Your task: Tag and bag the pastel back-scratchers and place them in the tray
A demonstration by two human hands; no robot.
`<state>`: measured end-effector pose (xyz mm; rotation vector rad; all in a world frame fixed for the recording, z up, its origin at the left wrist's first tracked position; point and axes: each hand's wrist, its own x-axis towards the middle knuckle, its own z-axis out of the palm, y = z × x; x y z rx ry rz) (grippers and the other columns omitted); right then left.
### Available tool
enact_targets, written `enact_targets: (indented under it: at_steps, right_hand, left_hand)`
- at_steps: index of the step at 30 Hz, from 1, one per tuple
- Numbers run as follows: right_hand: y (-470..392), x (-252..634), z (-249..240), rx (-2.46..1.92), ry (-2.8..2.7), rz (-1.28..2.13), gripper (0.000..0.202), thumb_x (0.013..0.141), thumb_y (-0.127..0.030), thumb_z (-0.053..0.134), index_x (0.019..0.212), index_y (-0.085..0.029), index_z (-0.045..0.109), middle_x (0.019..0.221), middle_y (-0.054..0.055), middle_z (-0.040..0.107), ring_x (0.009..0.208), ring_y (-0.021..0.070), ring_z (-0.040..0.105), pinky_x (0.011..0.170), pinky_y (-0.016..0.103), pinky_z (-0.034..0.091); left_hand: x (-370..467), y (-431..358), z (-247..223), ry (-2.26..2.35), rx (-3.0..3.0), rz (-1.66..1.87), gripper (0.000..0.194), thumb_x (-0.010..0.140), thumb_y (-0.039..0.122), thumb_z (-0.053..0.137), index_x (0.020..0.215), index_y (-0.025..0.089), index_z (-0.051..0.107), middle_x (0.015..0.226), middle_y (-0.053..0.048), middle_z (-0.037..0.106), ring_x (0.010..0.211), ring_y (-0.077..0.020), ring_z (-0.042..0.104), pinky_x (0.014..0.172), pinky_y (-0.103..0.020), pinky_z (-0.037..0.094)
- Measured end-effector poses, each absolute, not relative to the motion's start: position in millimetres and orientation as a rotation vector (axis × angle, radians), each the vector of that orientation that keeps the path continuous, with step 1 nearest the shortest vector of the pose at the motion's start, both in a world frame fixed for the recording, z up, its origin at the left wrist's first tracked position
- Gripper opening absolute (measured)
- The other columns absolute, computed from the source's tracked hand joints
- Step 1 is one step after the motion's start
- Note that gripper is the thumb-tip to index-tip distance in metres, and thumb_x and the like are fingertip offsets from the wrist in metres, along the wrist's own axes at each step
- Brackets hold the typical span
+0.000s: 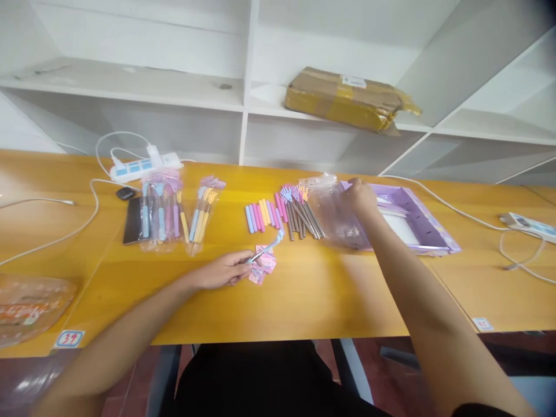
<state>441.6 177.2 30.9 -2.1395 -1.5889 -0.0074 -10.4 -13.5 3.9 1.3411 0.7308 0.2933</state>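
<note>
Near the front edge of the counter (313, 307), toward the left, a blue-framed sticker (69, 339) carries a red number, a 3 followed by either a 4 or a 9. The smaller sticker (483, 324) farther right along that edge is illegible, as are the orange lettering (21, 313) on the plastic bag (54, 289), the white label (353, 81) on the parcel (321, 92) and the print on the pink cards (269, 264).

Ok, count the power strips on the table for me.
2. One power strip is at the back left, behind the bagged scratchers; the other power strip is at the far right, beyond the purple tray. No others show.
</note>
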Motion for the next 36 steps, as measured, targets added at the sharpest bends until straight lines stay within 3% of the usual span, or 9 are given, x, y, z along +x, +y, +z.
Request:
enact_targets:
  at_steps: [2, 4, 7, 10, 15, 18, 22, 28, 36]
  right_hand:
    - [166, 432, 31, -2.092, -1.618, -0.144, 0.04, 0.089, -0.017, 0.062, 0.127, -0.006, 0.064, 0.129, 0.03, 0.066, 0.112, 0.0359, 0.064, 0.096, 0.047, 0.048]
    - [140, 412, 36, -1.9, -1.699, -0.075, 0.037, 0.093, -0.024, 0.061, 0.128, -0.011, 0.064, 0.123, 0.024, 0.068, 0.104, 0.0318, 0.064, 0.091, 0.044, 0.05]
    - [71, 358, 43, -1.519, -2.096, 0.636, 0.029, 0.095, -0.042, 0.072, 0.113, -0.02, 0.069, 0.093, 0.008, 0.071, 0.078, 0.0214, 0.061, 0.073, 0.032, 0.05]
    - [-10, 293, 37, -1.013, -2.273, 1.272, 0.033, 0.094, -0.049, 0.081, 0.107, -0.021, 0.071, 0.09, 0.003, 0.072, 0.076, 0.018, 0.06, 0.07, 0.029, 0.048]
    - [-70, 229, 5, -0.887, -1.966, 1.336, 0.045, 0.112, -0.052, 0.051, 0.085, -0.019, 0.063, 0.082, 0.002, 0.063, 0.072, 0.0151, 0.051, 0.069, 0.029, 0.041]
    - [-69, 217, -12, -0.985, -1.676, 1.447, 0.059, 0.109, -0.065, 0.05, 0.069, -0.021, 0.048, 0.067, -0.002, 0.046, 0.063, 0.013, 0.038, 0.06, 0.029, 0.032]
    - [-68, 207, -24, -0.998, -1.29, 1.662, 0.071, 0.096, -0.08, 0.06, 0.061, -0.025, 0.032, 0.056, -0.007, 0.025, 0.053, 0.0108, 0.022, 0.051, 0.031, 0.017]
    - [-71, 204, -26, -0.994, -1.191, 1.709, 0.071, 0.096, -0.075, 0.064, 0.059, -0.025, 0.03, 0.053, -0.007, 0.023, 0.049, 0.0093, 0.019, 0.05, 0.032, 0.014]
    - [-80, 205, -16, -0.926, -1.084, 1.729, 0.065, 0.098, -0.066, 0.062, 0.06, -0.026, 0.028, 0.052, -0.009, 0.021, 0.046, 0.0082, 0.019, 0.048, 0.03, 0.014]
  left_hand:
    - [-8, -13, 4, 0.749, 1.415, 0.356, 0.056, 0.108, 0.062, 0.05, 0.146, 0.022, 0.054, 0.079, 0.005, 0.043, 0.06, -0.0103, 0.032, 0.055, -0.024, 0.029]
    - [-7, -14, 5, 0.832, 1.574, 0.446, 0.048, 0.11, 0.058, 0.047, 0.138, 0.022, 0.058, 0.085, 0.003, 0.052, 0.066, -0.0118, 0.042, 0.061, -0.025, 0.036]
    - [-6, -19, 3, 1.016, 1.924, 0.488, 0.028, 0.11, 0.046, 0.051, 0.117, 0.021, 0.062, 0.09, 0.0, 0.062, 0.073, -0.0149, 0.053, 0.068, -0.028, 0.04]
    - [0, -29, -2, 1.016, 2.326, 0.481, 0.014, 0.106, 0.035, 0.058, 0.104, 0.021, 0.06, 0.088, -0.002, 0.065, 0.078, -0.0192, 0.059, 0.071, -0.031, 0.042]
    - [16, -40, -14, 0.867, 2.844, 0.711, 0.026, 0.11, 0.03, 0.053, 0.087, 0.02, 0.057, 0.085, -0.007, 0.066, 0.08, -0.0229, 0.059, 0.074, -0.037, 0.047]
    - [20, -40, -22, 0.929, 3.013, 0.734, 0.029, 0.109, 0.016, 0.047, 0.082, 0.02, 0.057, 0.078, -0.005, 0.065, 0.073, -0.0218, 0.059, 0.068, -0.037, 0.046]
    - [17, -41, -31, 1.137, 2.993, 0.649, 0.021, 0.103, 0.015, 0.055, 0.084, 0.019, 0.062, 0.073, -0.004, 0.07, 0.065, -0.02, 0.064, 0.057, -0.033, 0.041]
    - [11, -37, -22, 1.241, 3.016, 0.437, 0.02, 0.099, 0.009, 0.058, 0.082, 0.018, 0.065, 0.065, -0.003, 0.069, 0.058, -0.0192, 0.066, 0.05, -0.03, 0.03]
    - [15, -26, -16, 1.169, 3.182, 0.609, 0.039, 0.104, 0.006, 0.048, 0.07, 0.019, 0.061, 0.054, -0.001, 0.058, 0.051, -0.0173, 0.057, 0.05, -0.033, 0.021]
